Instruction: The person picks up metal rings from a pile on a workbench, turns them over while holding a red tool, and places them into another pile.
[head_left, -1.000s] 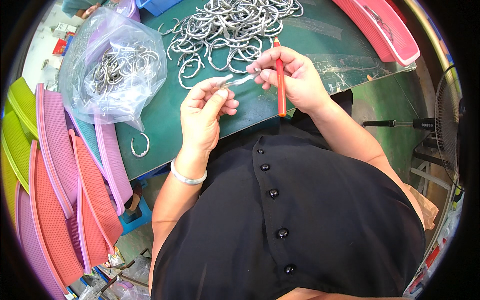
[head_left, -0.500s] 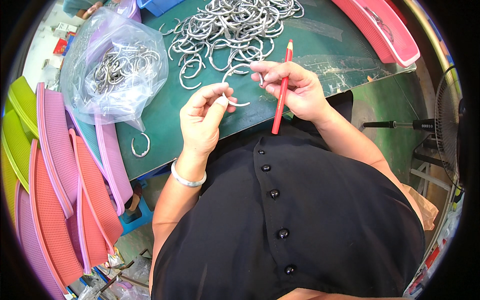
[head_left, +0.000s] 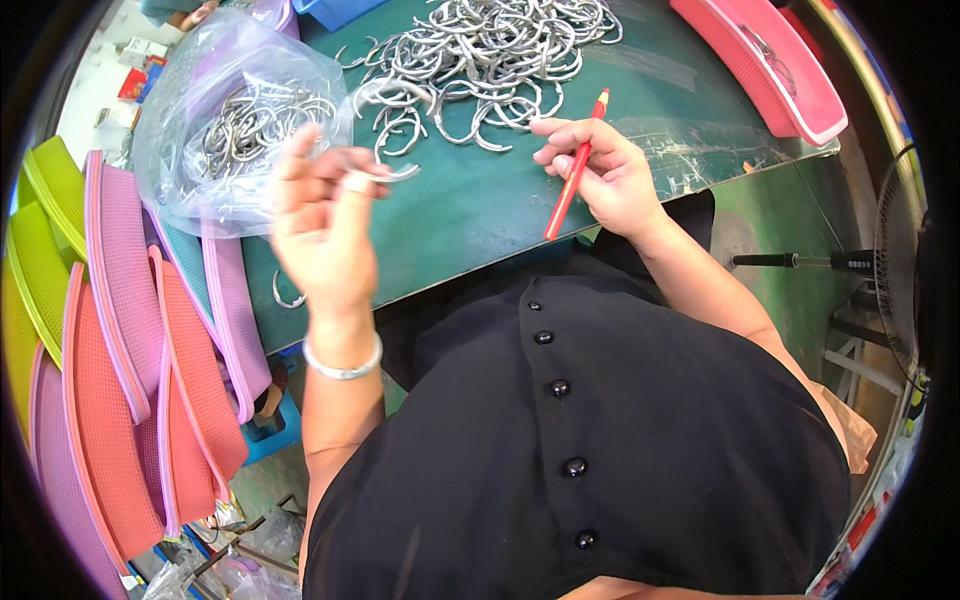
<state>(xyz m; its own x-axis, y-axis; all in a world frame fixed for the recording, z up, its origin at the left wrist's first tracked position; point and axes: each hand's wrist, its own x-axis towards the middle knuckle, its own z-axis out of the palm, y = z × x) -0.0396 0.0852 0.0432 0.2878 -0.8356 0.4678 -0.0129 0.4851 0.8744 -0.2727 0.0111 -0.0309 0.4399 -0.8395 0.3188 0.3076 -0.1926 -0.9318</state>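
My left hand (head_left: 330,225), smeared by motion, is raised near the plastic bag, with a silver open metal ring (head_left: 402,174) pinched between thumb and fingers. Much of that ring is hidden or blurred. Over the table's right half, my right hand (head_left: 610,175) grips a red pencil (head_left: 569,190), its pale tip pointing up and away. A heap of silver open rings (head_left: 490,50) lies on the green table beyond both hands. More such rings (head_left: 262,125) fill the clear plastic bag (head_left: 165,160) at the left. One lone ring (head_left: 289,291) rests by the near left corner.
Stacked purple, orange and green plastic baskets (head_left: 115,420) stand at my left. A pink basket (head_left: 775,75) holding a few rings sits on the far right edge. At the right is a black fan (head_left: 893,260). Part of another person's hand (head_left: 197,15) shows at the top left.
My left hand has moved left toward the bag, carrying the ring away from my right hand. The right hand has shifted slightly and still holds the pencil.
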